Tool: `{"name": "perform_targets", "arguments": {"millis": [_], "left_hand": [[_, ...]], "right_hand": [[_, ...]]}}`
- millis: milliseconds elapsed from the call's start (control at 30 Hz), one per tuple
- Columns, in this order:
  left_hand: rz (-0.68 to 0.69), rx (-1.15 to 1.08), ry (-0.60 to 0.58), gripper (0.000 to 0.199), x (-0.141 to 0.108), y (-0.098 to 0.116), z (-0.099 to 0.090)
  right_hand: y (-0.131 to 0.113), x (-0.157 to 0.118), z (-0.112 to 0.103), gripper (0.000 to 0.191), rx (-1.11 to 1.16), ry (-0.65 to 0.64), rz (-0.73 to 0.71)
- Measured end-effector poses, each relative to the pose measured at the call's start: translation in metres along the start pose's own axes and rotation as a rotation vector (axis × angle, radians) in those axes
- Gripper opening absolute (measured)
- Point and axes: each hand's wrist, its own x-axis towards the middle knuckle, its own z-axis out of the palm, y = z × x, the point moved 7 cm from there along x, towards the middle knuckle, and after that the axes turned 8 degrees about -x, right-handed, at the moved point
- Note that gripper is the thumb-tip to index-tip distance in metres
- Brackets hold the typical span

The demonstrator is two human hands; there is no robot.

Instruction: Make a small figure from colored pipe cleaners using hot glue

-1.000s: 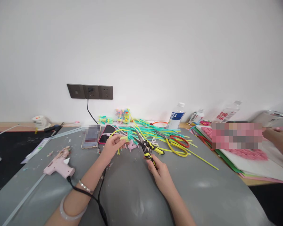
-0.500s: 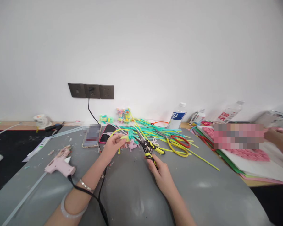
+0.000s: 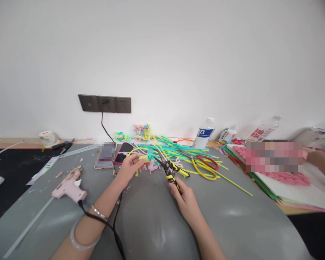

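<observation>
Between the fingers of my left hand (image 3: 132, 168) is a small figure of yellow and teal pipe cleaner (image 3: 150, 155). My right hand (image 3: 182, 195) is closed around the black and yellow handles of a pair of pliers (image 3: 169, 169). The plier jaws are spread and point up at the teal part; whether they touch it I cannot tell. Behind both hands lies a heap of teal and yellow pipe cleaners (image 3: 178, 148). Scissors (image 3: 206, 168) with red and yellow handles rest on the heap's right side. A lilac piece (image 3: 152, 166) shows just below the figure.
A pink glue gun (image 3: 70, 189) lies on the left, its black cord passing over my left forearm. Two phones, one a pink-edged phone (image 3: 121, 153), lie behind my left hand. A bottle (image 3: 204, 133) stands near the wall. Another person's hand (image 3: 315, 159) is beside papers at right.
Almost nothing differs. Both hands keep their places with the figure and the pliers, and the view has shifted very slightly.
</observation>
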Motion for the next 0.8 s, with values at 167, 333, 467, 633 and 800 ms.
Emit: {"name": "perform_targets", "arguments": {"millis": [167, 333, 467, 633, 800], "left_hand": [[-0.006, -0.005, 0.0, 0.031, 0.0, -0.0003, -0.0003], [-0.016, -0.005, 0.003, 0.032, 0.0002, -0.0016, -0.0007], [0.001, 0.0, -0.009, 0.031, 0.0002, -0.0014, -0.0003], [0.019, 0.011, -0.015, 0.029, 0.0002, 0.0006, -0.0002], [0.009, 0.018, -0.008, 0.029, 0.0001, 0.0003, -0.0002]], "right_hand": [[-0.0006, -0.0002, 0.0006, 0.046, 0.008, -0.004, 0.007], [-0.0008, 0.0003, -0.0002, 0.049, 0.015, -0.003, 0.011], [-0.0016, 0.0004, -0.001, 0.048, -0.005, 0.002, 0.004], [-0.0026, 0.0006, -0.002, 0.048, -0.011, 0.01, 0.004], [-0.0028, -0.0006, -0.0019, 0.047, -0.009, 0.007, -0.001]]}}
